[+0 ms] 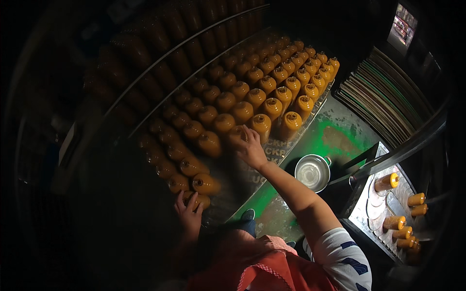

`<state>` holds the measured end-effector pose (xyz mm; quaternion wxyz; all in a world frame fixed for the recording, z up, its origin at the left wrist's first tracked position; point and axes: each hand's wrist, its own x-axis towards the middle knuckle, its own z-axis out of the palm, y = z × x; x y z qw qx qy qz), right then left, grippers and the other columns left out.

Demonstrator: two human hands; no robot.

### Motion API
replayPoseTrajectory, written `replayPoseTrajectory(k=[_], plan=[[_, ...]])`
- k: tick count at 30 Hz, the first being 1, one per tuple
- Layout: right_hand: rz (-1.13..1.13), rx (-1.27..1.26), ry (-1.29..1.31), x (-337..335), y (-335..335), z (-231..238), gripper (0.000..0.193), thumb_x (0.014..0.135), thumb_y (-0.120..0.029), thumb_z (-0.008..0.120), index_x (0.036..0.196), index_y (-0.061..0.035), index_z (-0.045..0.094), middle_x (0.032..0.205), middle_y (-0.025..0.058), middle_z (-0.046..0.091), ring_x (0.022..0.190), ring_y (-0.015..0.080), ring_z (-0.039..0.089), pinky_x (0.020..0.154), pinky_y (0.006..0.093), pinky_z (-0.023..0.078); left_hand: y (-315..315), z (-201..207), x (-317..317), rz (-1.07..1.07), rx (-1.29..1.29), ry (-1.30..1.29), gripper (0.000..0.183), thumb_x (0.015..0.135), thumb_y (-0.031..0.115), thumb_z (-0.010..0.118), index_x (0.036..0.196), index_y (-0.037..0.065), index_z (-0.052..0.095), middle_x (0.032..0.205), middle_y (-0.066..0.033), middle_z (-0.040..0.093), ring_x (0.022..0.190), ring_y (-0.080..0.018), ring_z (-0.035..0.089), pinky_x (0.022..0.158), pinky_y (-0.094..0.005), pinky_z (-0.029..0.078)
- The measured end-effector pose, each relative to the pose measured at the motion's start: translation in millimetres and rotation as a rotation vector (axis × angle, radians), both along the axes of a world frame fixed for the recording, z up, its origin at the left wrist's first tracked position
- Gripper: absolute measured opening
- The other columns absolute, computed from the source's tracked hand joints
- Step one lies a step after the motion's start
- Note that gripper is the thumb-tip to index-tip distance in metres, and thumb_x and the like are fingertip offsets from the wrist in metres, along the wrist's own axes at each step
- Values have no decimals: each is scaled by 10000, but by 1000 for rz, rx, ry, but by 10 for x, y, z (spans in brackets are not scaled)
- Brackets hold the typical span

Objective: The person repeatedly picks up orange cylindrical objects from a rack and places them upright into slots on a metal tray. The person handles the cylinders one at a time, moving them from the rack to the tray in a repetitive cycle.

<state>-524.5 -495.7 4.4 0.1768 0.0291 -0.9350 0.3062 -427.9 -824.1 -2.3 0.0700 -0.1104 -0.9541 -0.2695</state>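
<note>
1. My right hand (251, 148) is stretched forward over the tray (310, 116), fingers spread and pressed down on the near end of a row, touching an orange bottle (236, 135) just beside the front one (260, 125); the fingers are apart, laid over it, not clamped round it

2. My left hand (189, 211) sits lower and nearer my body, fingers fanned and resting on a lying bottle (200, 200) at the bottom edge of the pile; the dim light keeps me from telling whether it grips or only rests

3. The bottles under the right hand stand upright in rows, long axis pointing up at the camera, small capped necks uppermost. Those by the left hand, like its neighbour (206, 184), lie tipped on their sides, long axis roughly level, necks pointing left

4. Outward from there: further rows run back into the dark behind curved rails (160, 63); a round metal bowl (312, 172) sits on the green-stained floor (335, 136) to my right; a steel side table (388, 213) carries a few more orange bottles (387, 183); a stack of flat sheets (388, 92) stands beyond

5. What I judge could go wrong: the rows are packed touching, so a sideways push from the right hand could topple a neighbour and set off others. The lying bottles near the left hand are round and could roll off the edge toward me if the palm lifts
</note>
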Motion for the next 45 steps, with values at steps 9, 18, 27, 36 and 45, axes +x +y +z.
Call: replayPoseTrajectory(k=[9, 18, 27, 36, 45], plan=[[-39, 110, 98, -404, -2, -158, 520, 678, -123, 809, 1164, -274, 705, 1375, 202, 450, 1238, 428, 432, 1042, 469, 439, -98, -326, -173, -71, 315, 193, 498, 647, 9, 850, 1117, 115, 724, 1412, -206, 434, 1266, -403, 482, 1022, -477, 446], [-229, -403, 121, 1685, 727, -130, 529, 757, -237, 807, 1263, -167, 672, 1398, 172, 482, 1306, 338, 442, 1101, 450, 362, 178, 78, 104, -335, 579, -134, 452, 589, 12, 821, 1026, 9, 710, 1341, -187, 509, 1207, -354, 541, 1037, -439, 436], [-1146, -1351, 424, 5185, 1533, -520, 538, 817, -198, 692, 1320, -49, 576, 1255, 76, 576, 1140, 203, 553, 1008, 325, 443, 2987, -237, 842, -738, 1096, -1440, 658, 773, 221, 773, 1339, 51, 486, 1264, -129, 605, 1153, -267, 605, 1000, -415, 503], [-990, -2155, 899, 7069, 1315, -1365, 458, 928, -496, 477, 1295, -245, 587, 1225, 73, 614, 1131, 295, 605, 970, 493, 498, 4817, -749, 3039, -607, 242, -2269, 556, 827, 465, 671, 1281, 159, 573, 1222, -164, 634, 984, -336, 657, 784, -476, 561], [-254, -2149, 1548, 7366, 1172, -1751, 394, 969, -490, 533, 1241, -238, 667, 1231, 268, 552, 1039, 451, 586, 791, 500, 577, 5660, -1120, 3891, -364, -93, -2669, 560, 942, 512, 477, 1257, 60, 574, 1177, -250, 627, 827, -461, 658, 565, -466, 591]])
